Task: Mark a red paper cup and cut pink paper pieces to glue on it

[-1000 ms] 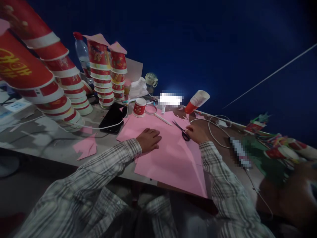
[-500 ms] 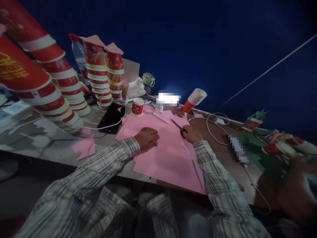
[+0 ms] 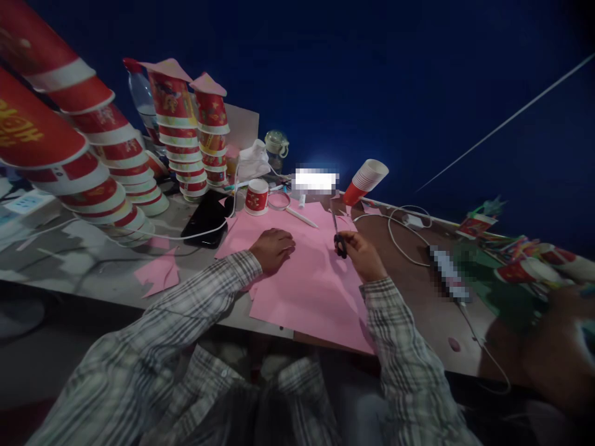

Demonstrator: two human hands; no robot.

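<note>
Pink paper sheets lie overlapping on the table in front of me. My left hand rests on the paper's left side, palm down with fingers stretched out. In my right hand is a pair of scissors, gripped at its black handles and raised over the paper, blades pointing away from me. Beyond my hands a white pencil-like stick lies on the sheet. A red paper cup stands upside down at the paper's far left corner, beside a round tape-like ring.
Tall towers of stacked red cups rise on the left, near a black phone crossed by a white cable. Pink scraps lie at left. Nested cups lean at the back. At right are a power strip and another person's arm.
My right hand has picked the scissors up off the paper and turned them so the blades point away. My left hand has stayed on the sheet. The view has shifted slightly.
</note>
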